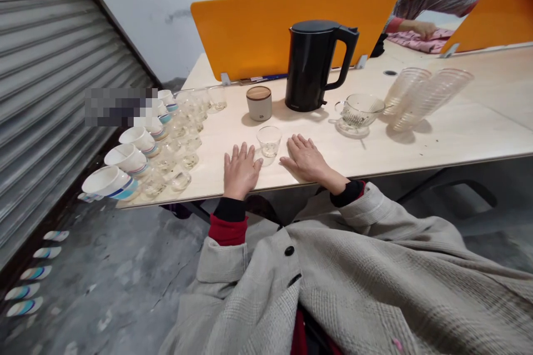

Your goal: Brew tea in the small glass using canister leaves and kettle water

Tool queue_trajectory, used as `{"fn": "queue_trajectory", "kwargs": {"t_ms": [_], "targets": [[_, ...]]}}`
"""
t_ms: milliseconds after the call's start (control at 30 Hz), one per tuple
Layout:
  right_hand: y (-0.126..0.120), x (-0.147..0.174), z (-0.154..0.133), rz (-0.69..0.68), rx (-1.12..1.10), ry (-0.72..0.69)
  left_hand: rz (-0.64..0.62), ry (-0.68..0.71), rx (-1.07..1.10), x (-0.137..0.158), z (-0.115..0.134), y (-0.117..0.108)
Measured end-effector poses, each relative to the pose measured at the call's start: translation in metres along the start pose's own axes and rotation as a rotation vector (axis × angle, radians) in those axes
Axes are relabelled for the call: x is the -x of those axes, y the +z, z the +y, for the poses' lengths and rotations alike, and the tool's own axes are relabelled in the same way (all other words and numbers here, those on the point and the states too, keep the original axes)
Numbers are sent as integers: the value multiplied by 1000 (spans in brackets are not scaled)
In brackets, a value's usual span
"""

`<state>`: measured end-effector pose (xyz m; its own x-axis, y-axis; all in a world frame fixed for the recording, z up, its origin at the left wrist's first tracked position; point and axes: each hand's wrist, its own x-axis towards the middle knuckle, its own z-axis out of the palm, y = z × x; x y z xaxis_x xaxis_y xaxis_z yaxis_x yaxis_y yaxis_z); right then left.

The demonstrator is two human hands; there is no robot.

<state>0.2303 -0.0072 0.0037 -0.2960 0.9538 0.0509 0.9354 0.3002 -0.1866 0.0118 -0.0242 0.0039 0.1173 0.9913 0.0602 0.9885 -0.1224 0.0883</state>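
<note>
My left hand (240,171) lies flat on the wooden table with its fingers spread, just left of a small clear plastic cup (268,143). On the cup's other side my right hand (307,158) rests palm down, fingers stretched out. Neither hand holds anything. A little liquid with dark specks shows at the bottom of the cup. Behind it stand a grey canister (259,106) with a wooden lid and a black electric kettle (308,66). To the right, a glass cup (360,113) with dark bits inside sits on a clear base.
Stacked clear cups (428,100) lean at the right. Along the left edge stand rows of clear cups (181,178) and striped paper cups (127,160). An orange divider (250,39) runs behind. Beyond it, a person's hand (425,29) touches pink cloth (416,42).
</note>
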Motion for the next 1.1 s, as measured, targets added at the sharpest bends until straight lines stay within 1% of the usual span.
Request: {"fn": "queue_trajectory", "kwargs": {"t_ms": [733,867,933,1000,1033,1100], "targets": [[9,-1,9,33,-41,-47,-5,-13,-24,2,1,0],[12,-1,10,44,-72,-54,-11,-13,-24,3,1,-1],[8,2,11,57,-104,-69,-13,-14,-26,3,1,-2],[-2,8,14,113,-141,-72,-12,-13,-23,3,0,-1],[-11,13,19,179,-154,-56,-11,-11,-21,3,0,-1],[-31,25,34,394,-158,28,-10,-5,-21,3,0,-1]]}}
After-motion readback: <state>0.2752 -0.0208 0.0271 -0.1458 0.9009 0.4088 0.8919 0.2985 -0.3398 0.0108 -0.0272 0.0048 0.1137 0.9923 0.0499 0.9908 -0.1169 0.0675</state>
